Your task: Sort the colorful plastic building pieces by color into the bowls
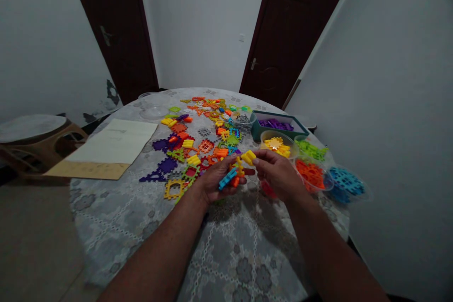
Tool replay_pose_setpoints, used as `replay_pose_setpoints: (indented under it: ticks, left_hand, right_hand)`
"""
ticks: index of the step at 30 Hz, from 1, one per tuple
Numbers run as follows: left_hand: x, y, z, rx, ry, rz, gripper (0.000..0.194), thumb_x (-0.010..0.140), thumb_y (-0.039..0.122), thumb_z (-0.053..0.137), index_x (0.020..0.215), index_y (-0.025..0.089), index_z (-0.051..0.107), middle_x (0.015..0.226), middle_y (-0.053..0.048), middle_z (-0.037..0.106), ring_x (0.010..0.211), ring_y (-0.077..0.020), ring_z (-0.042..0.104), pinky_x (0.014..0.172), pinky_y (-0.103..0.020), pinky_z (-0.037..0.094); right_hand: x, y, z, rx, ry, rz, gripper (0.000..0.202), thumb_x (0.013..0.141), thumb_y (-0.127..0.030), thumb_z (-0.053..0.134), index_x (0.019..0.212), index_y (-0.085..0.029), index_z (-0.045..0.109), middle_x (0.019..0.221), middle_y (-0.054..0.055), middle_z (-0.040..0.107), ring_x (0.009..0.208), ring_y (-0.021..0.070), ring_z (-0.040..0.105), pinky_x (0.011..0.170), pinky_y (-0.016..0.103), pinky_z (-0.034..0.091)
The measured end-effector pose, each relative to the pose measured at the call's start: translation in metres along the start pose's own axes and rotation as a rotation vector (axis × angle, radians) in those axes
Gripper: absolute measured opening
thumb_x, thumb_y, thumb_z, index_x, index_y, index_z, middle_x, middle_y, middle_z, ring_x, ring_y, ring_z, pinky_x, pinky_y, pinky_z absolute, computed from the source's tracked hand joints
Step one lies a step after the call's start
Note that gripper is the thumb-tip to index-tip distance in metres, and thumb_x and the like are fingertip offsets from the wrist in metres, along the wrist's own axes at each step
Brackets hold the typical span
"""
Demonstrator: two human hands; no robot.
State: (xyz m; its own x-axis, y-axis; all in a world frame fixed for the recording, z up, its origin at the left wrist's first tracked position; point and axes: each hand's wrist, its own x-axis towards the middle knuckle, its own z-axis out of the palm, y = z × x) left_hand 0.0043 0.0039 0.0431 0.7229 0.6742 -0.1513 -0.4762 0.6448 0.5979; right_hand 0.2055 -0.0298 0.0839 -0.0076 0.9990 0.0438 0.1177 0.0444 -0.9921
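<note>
My left hand is curled palm up around several plastic pieces: a blue piece, a yellow piece and an orange one. Between the thumb and fingers of my right hand is a ribbed yellow piece, just right of the pieces in my left hand. Both hands are above the near middle of a round table. Loose toothed pieces, such as a yellow square frame and a purple piece, lie left of and beyond my left hand.
Clear tubs hold yellow pieces, orange pieces, green pieces and blue pieces at the right. Behind them stands a teal box of purple pieces. A paper sheet lies on the table's left.
</note>
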Motion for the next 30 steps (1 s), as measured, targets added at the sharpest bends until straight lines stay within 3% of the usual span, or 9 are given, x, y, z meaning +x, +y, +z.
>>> replay_pose_setpoints:
  ticks: [4, 6, 9, 12, 14, 19, 22, 26, 30]
  left_hand:
    - [0.004, 0.0, -0.002, -0.012, 0.103, 0.002, 0.044, 0.097, 0.044, 0.072, 0.133, 0.018, 0.065, 0.106, -0.014, 0.075, 0.059, -0.0119, 0.069, 0.034, -0.012, 0.035]
    - [0.006, 0.0, -0.004, -0.003, 0.156, 0.015, 0.04, 0.097, 0.039, 0.073, 0.129, 0.017, 0.066, 0.104, -0.013, 0.075, 0.058, -0.0112, 0.068, 0.035, -0.012, 0.037]
    - [0.006, 0.001, -0.004, 0.013, 0.175, 0.03, 0.035, 0.096, 0.032, 0.074, 0.128, 0.017, 0.067, 0.101, -0.011, 0.074, 0.059, -0.0111, 0.068, 0.036, -0.013, 0.039]
    - [0.004, 0.001, 0.0, 0.037, 0.167, 0.032, 0.034, 0.096, 0.032, 0.074, 0.126, 0.016, 0.068, 0.095, -0.009, 0.073, 0.056, -0.0107, 0.066, 0.036, -0.014, 0.04]
    - [0.002, 0.0, 0.003, 0.057, 0.155, 0.027, 0.036, 0.096, 0.038, 0.074, 0.125, 0.017, 0.068, 0.091, -0.008, 0.072, 0.054, -0.0098, 0.064, 0.037, -0.014, 0.038]
    - [0.002, -0.005, 0.006, 0.143, 0.138, 0.008, 0.045, 0.096, 0.054, 0.072, 0.127, 0.022, 0.067, 0.088, -0.006, 0.071, 0.051, -0.0093, 0.062, 0.039, -0.014, 0.038]
    - [0.004, -0.01, 0.004, 0.206, 0.144, 0.01, 0.05, 0.093, 0.062, 0.073, 0.123, 0.023, 0.066, 0.087, -0.005, 0.071, 0.051, -0.0106, 0.062, 0.039, -0.016, 0.04]
    - [0.004, -0.012, 0.002, 0.253, 0.119, 0.009, 0.059, 0.089, 0.069, 0.072, 0.123, 0.021, 0.066, 0.079, -0.002, 0.068, 0.049, -0.0112, 0.06, 0.039, -0.017, 0.038]
    - [0.002, -0.009, 0.005, 0.243, 0.155, 0.001, 0.062, 0.088, 0.069, 0.074, 0.128, 0.023, 0.066, 0.083, -0.004, 0.07, 0.051, -0.0112, 0.061, 0.039, -0.016, 0.038]
  right_hand:
    - [0.016, -0.017, -0.031, -0.485, 0.282, -0.238, 0.038, 0.09, -0.048, 0.069, 0.113, -0.02, 0.079, 0.096, 0.007, 0.078, 0.073, 0.0205, 0.066, 0.07, 0.034, 0.053]
    - [0.032, -0.019, -0.053, -0.644, 0.421, -0.289, 0.037, 0.091, -0.046, 0.066, 0.112, -0.019, 0.079, 0.099, 0.009, 0.079, 0.08, 0.0236, 0.07, 0.079, 0.038, 0.055]
    - [0.052, -0.015, -0.083, -0.753, 0.576, -0.292, 0.039, 0.09, -0.04, 0.062, 0.116, -0.016, 0.078, 0.107, 0.013, 0.08, 0.09, 0.0272, 0.073, 0.089, 0.044, 0.056]
    - [0.055, -0.01, -0.091, -0.796, 0.674, -0.316, 0.043, 0.09, -0.036, 0.057, 0.122, -0.014, 0.076, 0.118, 0.016, 0.079, 0.098, 0.0294, 0.073, 0.095, 0.046, 0.056]
    - [0.045, -0.01, -0.08, -0.757, 0.613, -0.307, 0.041, 0.092, -0.038, 0.057, 0.121, -0.016, 0.077, 0.116, 0.015, 0.079, 0.095, 0.0284, 0.074, 0.091, 0.044, 0.057]
    - [0.007, -0.012, -0.022, -0.649, 0.167, -0.275, 0.035, 0.099, -0.046, 0.06, 0.118, -0.022, 0.077, 0.111, 0.008, 0.08, 0.093, 0.0245, 0.073, 0.085, 0.038, 0.056]
    - [-0.004, -0.009, 0.006, -0.61, -0.003, -0.265, 0.032, 0.1, -0.042, 0.06, 0.12, -0.023, 0.075, 0.103, 0.006, 0.079, 0.091, 0.0224, 0.073, 0.083, 0.036, 0.054]
    - [-0.003, -0.004, 0.017, -0.486, -0.06, -0.213, 0.026, 0.1, -0.036, 0.059, 0.112, -0.022, 0.077, 0.092, 0.003, 0.078, 0.08, 0.0186, 0.071, 0.074, 0.031, 0.053]
    - [0.004, -0.005, 0.004, -0.462, 0.05, -0.203, 0.027, 0.098, -0.038, 0.06, 0.11, -0.021, 0.076, 0.087, 0.002, 0.075, 0.07, 0.0163, 0.066, 0.065, 0.028, 0.051]
